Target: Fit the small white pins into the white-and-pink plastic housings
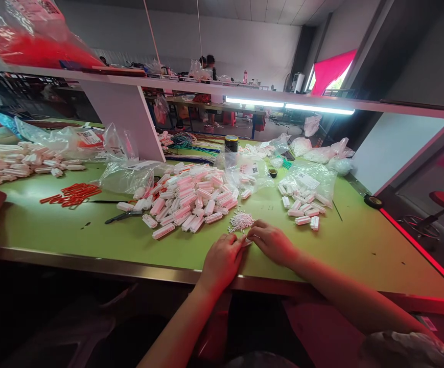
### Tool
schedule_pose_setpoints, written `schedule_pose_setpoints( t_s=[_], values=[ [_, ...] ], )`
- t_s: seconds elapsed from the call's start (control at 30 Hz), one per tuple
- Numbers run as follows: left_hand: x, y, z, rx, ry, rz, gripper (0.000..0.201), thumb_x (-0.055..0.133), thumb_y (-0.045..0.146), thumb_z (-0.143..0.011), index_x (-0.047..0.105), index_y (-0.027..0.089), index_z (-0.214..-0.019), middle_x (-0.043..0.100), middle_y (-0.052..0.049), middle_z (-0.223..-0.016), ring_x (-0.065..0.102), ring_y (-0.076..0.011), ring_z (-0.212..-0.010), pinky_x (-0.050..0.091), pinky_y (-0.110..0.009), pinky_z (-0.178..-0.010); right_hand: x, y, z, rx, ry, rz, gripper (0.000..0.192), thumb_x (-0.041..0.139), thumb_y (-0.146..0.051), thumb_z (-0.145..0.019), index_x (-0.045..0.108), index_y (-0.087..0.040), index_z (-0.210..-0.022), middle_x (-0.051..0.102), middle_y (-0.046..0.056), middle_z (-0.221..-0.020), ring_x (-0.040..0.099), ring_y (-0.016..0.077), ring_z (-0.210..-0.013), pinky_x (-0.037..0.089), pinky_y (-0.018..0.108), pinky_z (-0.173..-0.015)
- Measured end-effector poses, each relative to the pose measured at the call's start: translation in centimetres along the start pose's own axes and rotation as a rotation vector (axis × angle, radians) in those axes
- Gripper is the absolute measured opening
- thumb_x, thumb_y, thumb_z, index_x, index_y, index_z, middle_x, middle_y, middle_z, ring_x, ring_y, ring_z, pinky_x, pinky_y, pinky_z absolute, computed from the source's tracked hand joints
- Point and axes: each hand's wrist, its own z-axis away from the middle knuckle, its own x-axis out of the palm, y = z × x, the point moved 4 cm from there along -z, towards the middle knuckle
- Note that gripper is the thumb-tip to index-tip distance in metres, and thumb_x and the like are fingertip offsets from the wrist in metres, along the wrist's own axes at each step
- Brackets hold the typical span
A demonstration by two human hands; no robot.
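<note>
A green worktable point(91, 235) is seen crowded with stock. A large heap of white plastic blocks point(189, 199) is piled at its centre, with a smaller batch point(302, 209) spread at three o'clock and another heap point(18, 161) at nine o'clock. Red clips point(72, 194) and black scissors point(124, 216) are laid at nine o'clock of the central heap. Clear plastic bags point(125, 174) are scattered at eleven o'clock, a dark tin point(231, 143) is stood at twelve o'clock, and coloured wires point(185, 140) are coiled beside it. A tape roll point(373, 201) is left at the table's three o'clock edge.
</note>
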Motion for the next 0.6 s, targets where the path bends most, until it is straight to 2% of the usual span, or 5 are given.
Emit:
schedule_pose_setpoints(
  t_s=[0.17, 0.3, 0.4, 0.6],
  values=[
    [0.1, -0.1, -0.1, -0.002, -0.005, -0.016, 0.028, 0.048, 0.031, -0.102, 0.068, 0.023, -0.12, 0.066, -0.007, -0.095, 0.06, -0.0226, -0.089, 0.05, -0.035, -0.079, 0.0, -0.6, 0.4, -0.052, -0.048, 0.196, 0.022, 0.049, -0.02, -0.098, 0.07, -0.021, -0.094, 0.067, 0.007, -0.104, 0.064, 0.0166, -0.083, 0.047, 0.026, -0.075],
    [0.1, 0.0, 0.0, -0.006, -0.012, -0.014, 0.03, 0.049, 0.029, -0.101, 0.066, 0.022, -0.125, 0.067, -0.007, -0.099, 0.06, -0.0236, -0.093, 0.05, -0.035, -0.08, -0.7, -0.3, 0.2, -0.059, 0.028, 0.056, 0.022, 0.052, -0.017, -0.096, 0.073, -0.022, -0.1, 0.07, 0.007, -0.102, 0.066, 0.0173, -0.087, 0.048, 0.026, -0.077],
    [0.0, 0.0, 0.1, 0.003, -0.037, -0.022, 0.034, 0.049, 0.025, -0.101, 0.061, 0.026, -0.132, 0.066, -0.006, -0.1, 0.059, -0.0237, -0.092, 0.05, -0.035, -0.079, -1.3, 0.7, -0.1, -0.024, 0.11, -0.072, 0.02, 0.054, -0.021, -0.096, 0.074, -0.021, -0.101, 0.071, 0.006, -0.096, 0.066, 0.0166, -0.083, 0.049, 0.027, -0.075],
    [-0.1, 0.2, 0.1, 0.049, -0.05, -0.074, 0.039, 0.049, 0.018, -0.099, 0.062, 0.035, -0.132, 0.062, -0.005, -0.096, 0.057, -0.0215, -0.09, 0.05, -0.033, -0.081, -2.3, 3.3, -0.6, 0.06, 0.194, -0.013, 0.017, 0.058, -0.021, -0.095, 0.075, -0.02, -0.095, 0.072, 0.007, -0.094, 0.066, 0.0182, -0.085, 0.049, 0.029, -0.079]
  ],
)
